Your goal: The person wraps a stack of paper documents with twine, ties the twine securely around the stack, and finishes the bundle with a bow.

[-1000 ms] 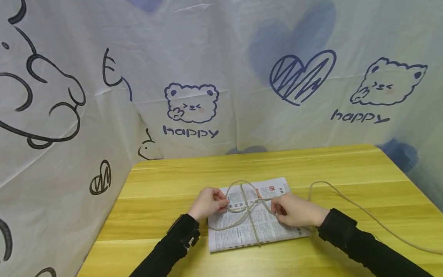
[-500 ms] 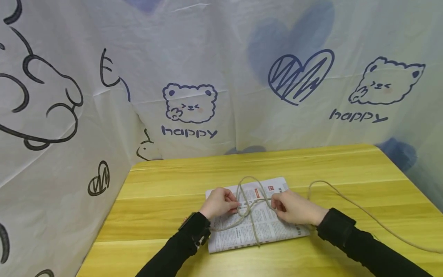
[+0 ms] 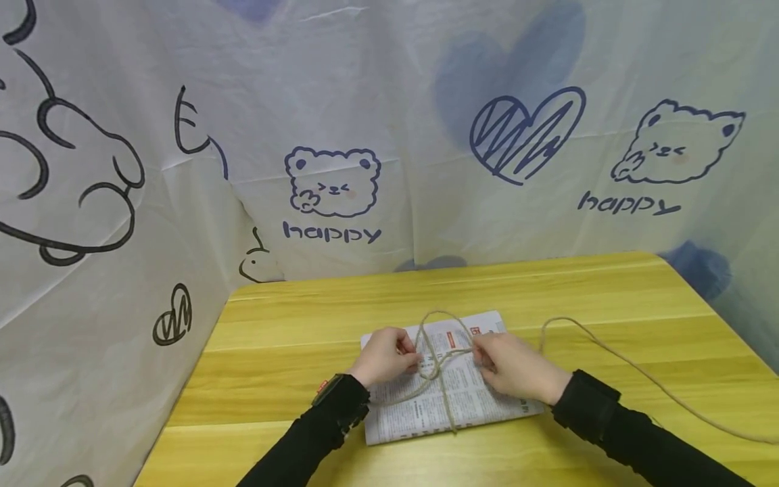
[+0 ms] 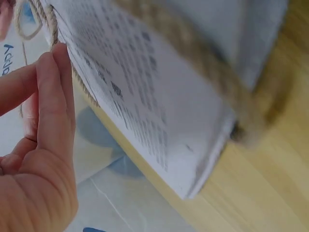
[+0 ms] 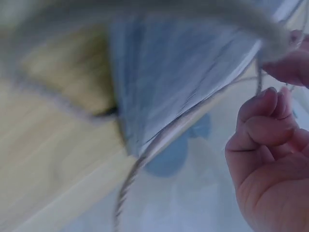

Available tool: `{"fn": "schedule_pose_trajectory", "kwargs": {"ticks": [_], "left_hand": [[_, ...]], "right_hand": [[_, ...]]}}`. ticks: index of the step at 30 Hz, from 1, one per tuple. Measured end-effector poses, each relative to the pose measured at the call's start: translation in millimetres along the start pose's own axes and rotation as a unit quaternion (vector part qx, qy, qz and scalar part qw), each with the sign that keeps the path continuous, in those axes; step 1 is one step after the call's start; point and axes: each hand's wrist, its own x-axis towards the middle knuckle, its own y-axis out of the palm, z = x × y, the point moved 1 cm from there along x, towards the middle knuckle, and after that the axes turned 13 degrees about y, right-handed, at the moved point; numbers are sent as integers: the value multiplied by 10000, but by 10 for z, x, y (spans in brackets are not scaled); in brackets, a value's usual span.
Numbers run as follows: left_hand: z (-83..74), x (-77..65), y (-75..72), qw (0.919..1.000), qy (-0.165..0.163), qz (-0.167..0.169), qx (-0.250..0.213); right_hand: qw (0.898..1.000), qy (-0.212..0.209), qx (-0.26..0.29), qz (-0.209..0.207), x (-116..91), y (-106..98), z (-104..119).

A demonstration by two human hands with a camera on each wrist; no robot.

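A folded stack of newspaper (image 3: pixel 404 419) lies on the table, wrapped by a tan twine (image 3: pixel 447 404) that runs across it and crosses near the middle. An open loop of the twine arches over the stack's far part, between the two hands. My left hand (image 3: pixel 383 355) pinches the loop's left side at the fingertips, close to the crossing. To the right of the crossing, my right hand (image 3: pixel 517 367) pinches the twine between thumb and curled fingers. In the right wrist view, a twine strand (image 5: pixel 259 83) runs into that hand's (image 5: pixel 270 145) fingertips. The left fingers hide part of their strand.
A long tail of twine (image 3: pixel 645 379) curves over the right side of the yellow wood-grain table (image 3: pixel 292 311). Behind and to the left hangs a pale cloth (image 3: pixel 426 203) printed with bears and hearts.
My left hand has moved right over the newspaper, and the twine loop has shifted right with it, standing a little higher. My right hand has edged slightly left.
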Motion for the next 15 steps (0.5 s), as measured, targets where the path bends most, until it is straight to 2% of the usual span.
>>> {"fn": "schedule_pose_trajectory", "kwargs": {"ticks": [7,11,15], "left_hand": [[14,-74,-131,9999,-127,-32,96],[33,-112,-190,9995,-288,-84,-125],[52,-141,-213,9986,-398,-70,-339]], "right_hand": [[9997,-99,232,-79,-55,95,269],[9987,104,486,146,-85,208,419],[9983,419,359,161,-92,304,520]]}}
